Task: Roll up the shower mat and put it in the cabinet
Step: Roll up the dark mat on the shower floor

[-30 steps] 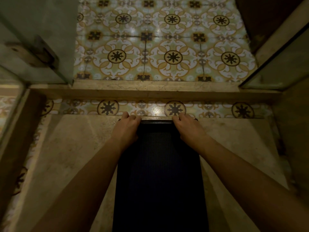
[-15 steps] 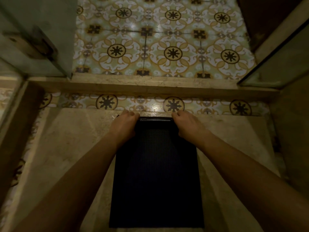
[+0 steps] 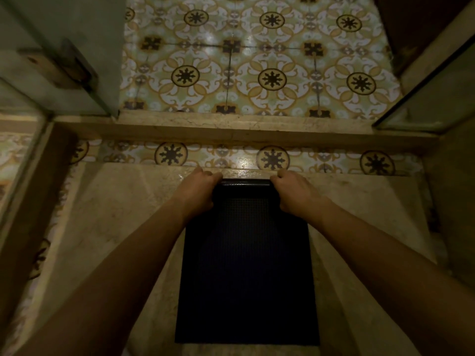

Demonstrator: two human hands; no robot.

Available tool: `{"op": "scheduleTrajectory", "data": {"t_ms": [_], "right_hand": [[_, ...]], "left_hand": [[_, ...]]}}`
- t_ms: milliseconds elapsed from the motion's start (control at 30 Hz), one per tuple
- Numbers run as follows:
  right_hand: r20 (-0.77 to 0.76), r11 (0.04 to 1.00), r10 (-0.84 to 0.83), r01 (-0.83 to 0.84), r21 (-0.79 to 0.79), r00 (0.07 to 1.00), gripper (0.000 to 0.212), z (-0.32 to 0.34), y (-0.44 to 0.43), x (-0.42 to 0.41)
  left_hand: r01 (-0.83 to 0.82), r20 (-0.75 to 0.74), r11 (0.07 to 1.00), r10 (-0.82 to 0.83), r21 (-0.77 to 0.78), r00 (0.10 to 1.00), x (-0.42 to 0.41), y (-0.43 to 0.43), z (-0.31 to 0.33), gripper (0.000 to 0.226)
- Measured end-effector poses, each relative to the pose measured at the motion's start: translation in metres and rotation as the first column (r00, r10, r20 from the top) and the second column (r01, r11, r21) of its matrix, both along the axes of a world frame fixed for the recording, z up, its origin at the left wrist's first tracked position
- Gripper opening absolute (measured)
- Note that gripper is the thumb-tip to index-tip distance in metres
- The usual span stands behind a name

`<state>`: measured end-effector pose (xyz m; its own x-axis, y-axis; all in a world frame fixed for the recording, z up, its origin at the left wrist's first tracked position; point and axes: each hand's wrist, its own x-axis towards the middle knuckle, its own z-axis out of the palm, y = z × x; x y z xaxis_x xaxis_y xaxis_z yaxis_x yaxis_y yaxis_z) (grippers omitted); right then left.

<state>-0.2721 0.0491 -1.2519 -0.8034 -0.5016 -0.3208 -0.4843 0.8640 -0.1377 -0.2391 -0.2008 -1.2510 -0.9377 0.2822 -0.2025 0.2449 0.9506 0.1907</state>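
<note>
Looking down at the beige stone shower floor (image 3: 108, 227), there's plenty of bare room on both sides of the shower mat (image 3: 246, 265), more on the left than the right. The mat lies lengthwise down the middle of that floor, near edge fully in view, far edge right up by the floor's far edge, where a strip of patterned tile (image 3: 169, 154) runs below a raised stone curb (image 3: 231, 129).

The mat itself is very dark, navy or black, with a fine grid texture, flat except for the far end, which is curled over into a thin glossy roll. Left hand (image 3: 199, 192) is closed around the left end of that roll, right hand (image 3: 293, 192) closed around the right end, knuckles up, both forearms stretched out over the mat's long edges.

Past the curb is more ornate yellow and white floor tile (image 3: 257, 73). A glass door (image 3: 59, 55) with a metal hinge stands at far left, and a glass panel (image 3: 437, 98) at far right, so the sides are boxed in.
</note>
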Motion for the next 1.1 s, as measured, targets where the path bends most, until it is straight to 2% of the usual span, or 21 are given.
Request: {"op": "scheduleTrajectory", "data": {"t_ms": [200, 367, 467, 633, 767, 833, 933, 1100], "right_hand": [[-0.083, 0.999, -0.001, -0.002, -0.033, 0.997, 0.033, 0.001, -0.002, 0.004], [-0.039, 0.999, 0.015, -0.016, -0.046, 0.999, 0.029, 0.002, 0.004, 0.004], [-0.009, 0.999, 0.016, -0.017, -0.032, 1.000, 0.029, 0.005, 0.003, 0.005], [-0.061, 0.999, 0.020, -0.022, -0.033, 0.998, 0.028, 0.007, 0.001, 0.008], [-0.044, 1.000, 0.030, -0.030, -0.006, 0.999, 0.022, 0.008, 0.001, 0.003], [-0.006, 0.998, 0.055, -0.055, 0.012, 0.998, 0.023, 0.009, 0.004, 0.000], [0.044, 0.995, 0.076, -0.078, 0.058, 0.996, 0.025, 0.012, 0.004, -0.001], [0.002, 0.998, 0.022, -0.022, 0.058, 1.000, 0.020, 0.017, -0.002, -0.004]], "left_hand": [[-0.010, -0.043, 0.999, 0.013, 0.048, 0.999, 0.008, 0.004, 0.000, 0.030], [-0.036, -0.031, 0.995, 0.039, 0.098, 0.999, 0.011, -0.001, 0.000, 0.024], [-0.039, 0.010, 0.996, 0.038, 0.085, 0.999, 0.006, -0.005, 0.005, 0.023], [-0.002, -0.049, 0.998, 0.005, 0.061, 0.999, 0.014, 0.004, -0.002, 0.024], [-0.006, -0.059, 0.999, 0.008, 0.041, 0.998, 0.019, 0.001, -0.006, 0.025], [0.025, -0.021, 1.000, -0.025, 0.010, 0.999, 0.016, -0.001, -0.006, 0.028], [0.042, 0.089, 0.998, -0.039, -0.039, 0.995, 0.007, 0.001, 0.000, 0.020], [0.003, 0.074, 0.998, 0.002, -0.067, 0.997, -0.003, 0.005, 0.008, 0.015]]}}
